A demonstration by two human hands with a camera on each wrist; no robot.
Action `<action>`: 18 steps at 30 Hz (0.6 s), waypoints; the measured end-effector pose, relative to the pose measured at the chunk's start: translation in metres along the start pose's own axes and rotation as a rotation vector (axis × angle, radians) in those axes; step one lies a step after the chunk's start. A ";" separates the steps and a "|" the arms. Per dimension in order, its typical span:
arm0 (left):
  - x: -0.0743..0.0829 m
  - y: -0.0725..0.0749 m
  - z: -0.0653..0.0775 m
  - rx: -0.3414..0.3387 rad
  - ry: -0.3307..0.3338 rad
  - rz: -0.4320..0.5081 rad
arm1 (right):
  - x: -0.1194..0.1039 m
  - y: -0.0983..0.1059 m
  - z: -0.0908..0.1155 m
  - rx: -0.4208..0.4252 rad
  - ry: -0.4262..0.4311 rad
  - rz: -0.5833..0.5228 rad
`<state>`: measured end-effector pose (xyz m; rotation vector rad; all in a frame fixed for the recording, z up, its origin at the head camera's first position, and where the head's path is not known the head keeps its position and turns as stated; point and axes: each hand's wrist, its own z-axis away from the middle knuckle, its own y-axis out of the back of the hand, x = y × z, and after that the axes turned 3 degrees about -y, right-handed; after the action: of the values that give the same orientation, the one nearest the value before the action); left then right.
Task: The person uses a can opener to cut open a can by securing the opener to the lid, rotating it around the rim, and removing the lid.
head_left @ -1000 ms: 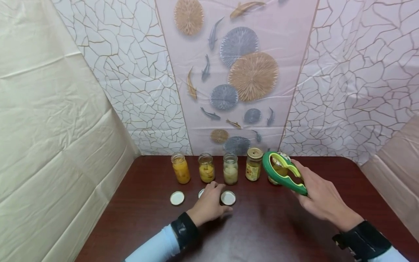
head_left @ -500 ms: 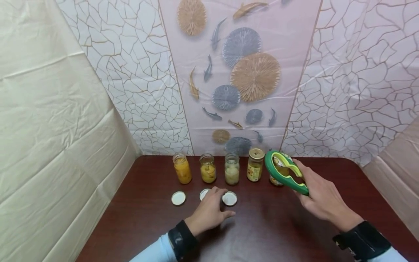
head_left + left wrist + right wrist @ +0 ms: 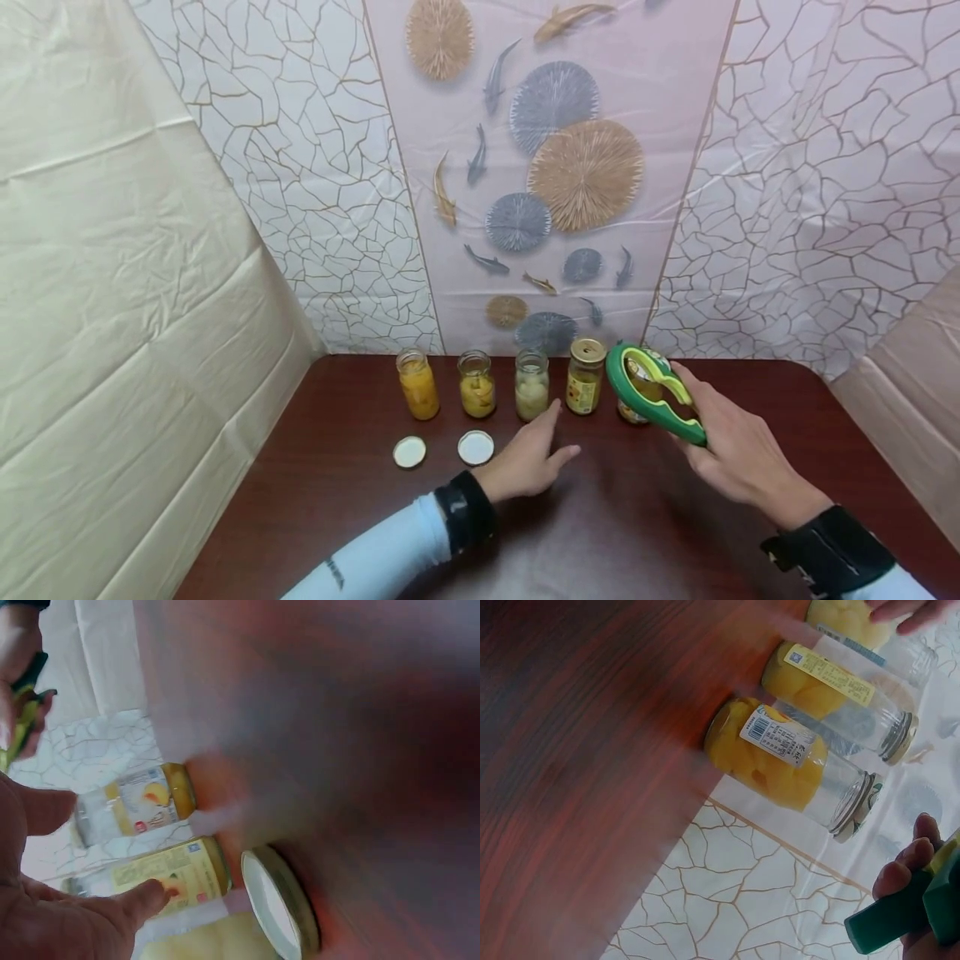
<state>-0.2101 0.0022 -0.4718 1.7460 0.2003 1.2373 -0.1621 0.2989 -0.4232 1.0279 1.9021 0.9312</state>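
My left hand [image 3: 528, 458] is over the table, thumb apart and fingers stretched toward the jar of pale fruit [image 3: 532, 398]. A jar lid [image 3: 277, 904] lies white side up near it in the left wrist view; the hand covers it in the head view. My right hand [image 3: 738, 450] grips a green jar opener [image 3: 667, 423] in the air, in front of the rightmost jar [image 3: 769, 757], which has its lid on. Left of that stands a yellow-labelled jar [image 3: 582, 390] with a gold lid. In the right wrist view, the opener's green handles [image 3: 889, 915] stick out from the curled fingers.
Two lidless jars, one of orange fruit [image 3: 418, 392] and one of yellow fruit [image 3: 477, 395], continue the row leftward. Two lids, the left one [image 3: 409, 452] and the middle one [image 3: 476, 447], lie before them. A patterned cloth [image 3: 547, 250] hangs behind the dark table [image 3: 315, 517].
My left hand has moved right from between two lids, uncovering the middle lid and covering the right one. My right hand still holds the opener in nearly the same place.
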 end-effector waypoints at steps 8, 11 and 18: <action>0.002 -0.025 -0.057 0.052 0.121 0.043 | 0.000 0.003 0.000 0.016 -0.014 -0.004; 0.002 -0.032 -0.076 0.120 0.204 0.121 | 0.002 0.005 0.002 0.019 -0.027 -0.006; 0.002 -0.040 -0.103 0.304 0.301 0.252 | 0.002 0.003 0.002 0.001 -0.041 -0.017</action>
<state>-0.2773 0.0859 -0.4976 1.8747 0.3686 1.7289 -0.1599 0.3024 -0.4219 1.0229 1.8746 0.8927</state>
